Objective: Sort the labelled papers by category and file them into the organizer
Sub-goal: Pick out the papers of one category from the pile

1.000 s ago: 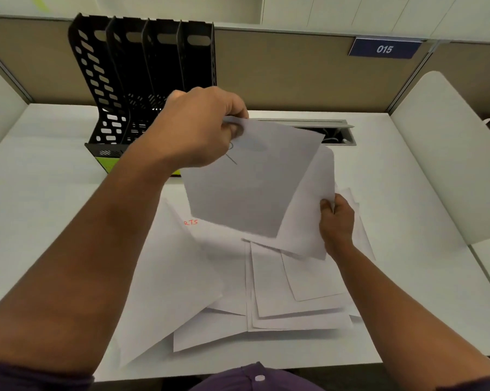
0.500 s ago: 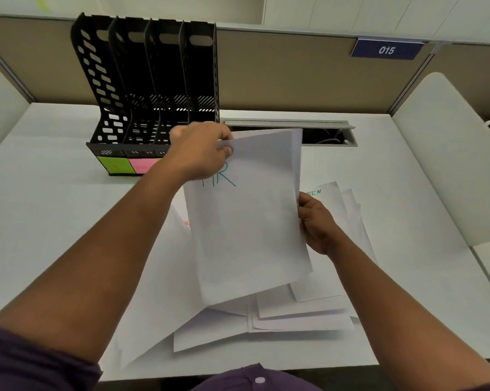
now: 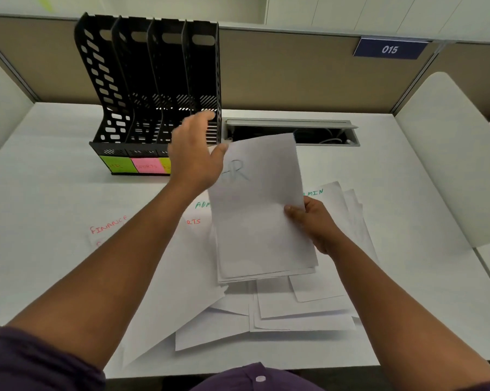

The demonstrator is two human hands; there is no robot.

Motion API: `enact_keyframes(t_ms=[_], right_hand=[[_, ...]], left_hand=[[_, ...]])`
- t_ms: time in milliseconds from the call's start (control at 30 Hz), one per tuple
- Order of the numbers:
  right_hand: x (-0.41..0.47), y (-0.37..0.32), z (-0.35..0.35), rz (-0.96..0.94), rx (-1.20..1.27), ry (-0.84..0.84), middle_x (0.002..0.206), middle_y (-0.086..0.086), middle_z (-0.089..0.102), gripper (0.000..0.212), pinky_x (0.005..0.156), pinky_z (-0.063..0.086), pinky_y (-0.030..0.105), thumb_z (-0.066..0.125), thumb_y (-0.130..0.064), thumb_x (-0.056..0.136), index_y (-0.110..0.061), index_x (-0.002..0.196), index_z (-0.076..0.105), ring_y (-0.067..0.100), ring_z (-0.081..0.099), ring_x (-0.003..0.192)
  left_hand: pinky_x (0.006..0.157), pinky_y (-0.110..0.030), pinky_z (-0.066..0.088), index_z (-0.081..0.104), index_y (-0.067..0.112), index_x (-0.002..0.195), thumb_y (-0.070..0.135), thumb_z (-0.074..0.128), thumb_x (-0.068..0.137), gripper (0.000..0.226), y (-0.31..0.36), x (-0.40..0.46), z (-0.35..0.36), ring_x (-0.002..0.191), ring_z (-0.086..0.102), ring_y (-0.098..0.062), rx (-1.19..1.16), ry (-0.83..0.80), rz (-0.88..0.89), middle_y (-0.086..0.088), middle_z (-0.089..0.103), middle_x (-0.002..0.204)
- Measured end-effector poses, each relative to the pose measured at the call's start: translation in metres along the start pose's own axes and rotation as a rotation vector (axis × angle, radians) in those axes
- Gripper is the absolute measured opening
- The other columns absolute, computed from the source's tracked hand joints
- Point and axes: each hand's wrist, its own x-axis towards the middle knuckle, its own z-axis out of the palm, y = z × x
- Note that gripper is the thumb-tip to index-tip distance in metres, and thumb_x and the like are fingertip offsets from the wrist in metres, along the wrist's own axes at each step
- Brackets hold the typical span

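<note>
The right hand grips a small stack of papers by its right edge, thumb on top, holding it above the loose sheets spread over the bench; the top page reads "HR" (blurred). The left hand hangs open, fingers relaxed, holding nothing, just in front of the black organizer, near its rightmost slot.

Papers on desk, before organizer

Single head-worn view looks forward, steeply down, close over the desk
</note>
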Motion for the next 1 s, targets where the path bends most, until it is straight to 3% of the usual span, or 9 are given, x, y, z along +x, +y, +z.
enact_keyframes(t_ms=[67,167,333,467,600,700,767,800,1000], right_hand=[[0.002,0.008,-0.011,0.031,0.005,0.107,0.099,0.011,0.076,0.01,0.079,0.061,0.044,0.067,-0.016,0.096,-0.012,0.104,0.071,0.031,0.071,0.088],[0.003,0.028,-0.026,0.107,-0.072,0.192,0.105,0.014,0.074,0.005,0.085,0.061,0.051,0.065,-0.018,0.096,-0.017,0.099,0.069,0.035,0.071,0.093],[0.0,0.049,-0.043,0.191,-0.13,0.285,0.103,0.014,0.072,0.007,0.08,0.06,0.045,0.065,-0.017,0.095,-0.014,0.102,0.066,0.032,0.069,0.086],[-0.005,0.054,-0.055,0.246,-0.105,0.345,0.099,0.011,0.069,0.012,0.079,0.058,0.042,0.064,-0.015,0.096,-0.011,0.108,0.064,0.031,0.066,0.084],[-0.007,0.053,-0.064,0.263,-0.127,0.346,0.095,0.009,0.07,0.008,0.084,0.058,0.048,0.063,-0.013,0.095,-0.013,0.102,0.066,0.031,0.067,0.083],[-0.009,0.053,-0.07,0.265,-0.119,0.34,0.098,0.01,0.072,0.007,0.088,0.059,0.052,0.063,-0.014,0.094,-0.019,0.093,0.066,0.035,0.069,0.09],[-0.01,0.055,-0.074,0.26,-0.11,0.344,0.101,0.011,0.072,0.007,0.089,0.059,0.053,0.064,-0.014,0.094,-0.02,0.091,0.067,0.036,0.07,0.093],[-0.011,0.056,-0.076,0.257,-0.103,0.347,0.101,0.011,0.072,0.007,0.089,0.058,0.053,0.064,-0.015,0.094,-0.02,0.091,0.067,0.036,0.07,0.094],[-0.018,0.067,-0.089,0.252,-0.024,0.369,0.106,0.01,0.073,0.012,0.087,0.059,0.049,0.066,-0.016,0.096,-0.018,0.107,0.068,0.033,0.07,0.091]], left_hand=[[0.095,-0.037,0.044,0.049,0.016,0.133,0.019,0.065,0.088,0.048,-0.017,-0.014,0.016,0.119,0.049,-0.028,-0.126,-0.027,-0.122,-0.009,0.05,0.132],[0.072,-0.03,0.046,0.052,0.012,0.123,0.012,0.055,0.092,0.031,-0.045,-0.043,0.043,0.107,0.056,-0.031,-0.229,-0.37,-0.463,-0.011,0.055,0.125],[0.095,-0.031,0.044,0.047,0.01,0.142,0.013,0.055,0.092,0.051,-0.054,-0.083,0.07,0.119,0.054,-0.027,-0.129,-0.721,-0.583,-0.012,0.053,0.14],[0.109,-0.042,0.04,0.035,0.01,0.15,0.013,0.054,0.091,0.062,-0.037,-0.098,0.092,0.135,0.043,-0.032,-0.24,-0.794,-0.723,-0.012,0.042,0.152],[0.111,-0.047,0.04,0.039,0.007,0.147,0.009,0.045,0.09,0.057,-0.025,-0.108,0.117,0.135,0.046,-0.036,-0.346,-0.756,-0.788,-0.016,0.045,0.149],[0.087,-0.039,0.054,0.05,-0.006,0.128,0.002,0.043,0.088,0.042,-0.017,-0.113,0.127,0.105,0.061,-0.037,-0.438,-0.72,-0.832,-0.023,0.06,0.117],[0.06,-0.027,0.046,0.059,-0.004,0.1,-0.002,0.045,0.091,0.017,-0.008,-0.115,0.127,0.071,0.057,-0.024,-0.506,-0.722,-0.839,-0.014,0.059,0.086],[0.057,-0.026,0.044,0.062,0.002,0.095,-0.001,0.048,0.092,0.014,-0.004,-0.116,0.127,0.068,0.056,-0.021,-0.536,-0.726,-0.839,-0.01,0.06,0.084],[0.086,-0.032,0.053,0.064,0.012,0.12,0.007,0.052,0.095,0.028,0.01,-0.124,0.133,0.104,0.064,-0.023,-0.532,-0.818,-0.708,-0.003,0.067,0.116]])
